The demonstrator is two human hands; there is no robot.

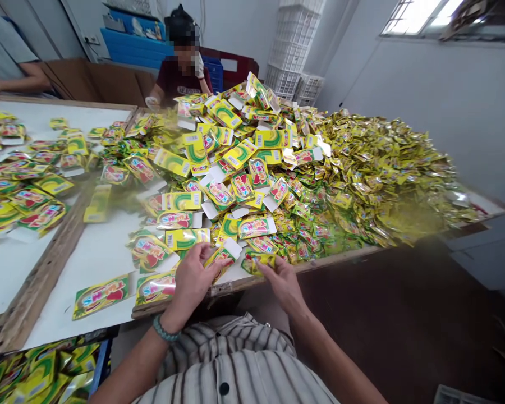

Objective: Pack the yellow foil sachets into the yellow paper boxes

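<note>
My left hand (193,278) is closed on a yellow-green card packet (224,255) with a white tab, at the near edge of the white table (96,252). My right hand (280,278) pinches a small yellow sachet (256,262) just to the right of it. Both hands are at the foot of a big heap of card packets (231,163). A mound of small yellow sachets (374,174) fills the table's right side. Flat packets (101,294) lie to the left of my left hand.
A person in a dark red shirt (180,78) sits at the far side of the table. Another person's arm (12,84) shows at the far left. A second white table (8,264) at the left carries more packets. White crates (290,50) stand stacked by the back wall.
</note>
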